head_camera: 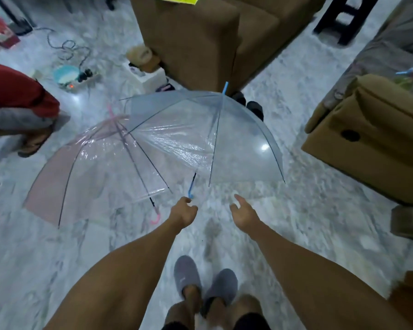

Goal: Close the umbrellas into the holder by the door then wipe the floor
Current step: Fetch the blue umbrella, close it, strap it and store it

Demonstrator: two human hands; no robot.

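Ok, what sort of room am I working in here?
Most likely a home living room: brown upholstered sofas on a marble-look tiled floor, a power strip with trailing cables, and two open clear umbrellas, one blue-handled and one pink-handled, lying on the floor.

Bare forearms with no sleeves, grey slippers (205, 279) — closed-toe, soft-looking — dark shorts (250, 321) at the knees

A brown sofa (200, 39) stood at the top, with a white power strip (81, 83) and its tangled cable (68, 47) to its left. A cardboard box (372, 139) sat at right. Grey slippers (204, 279) covered the wearer's feet.
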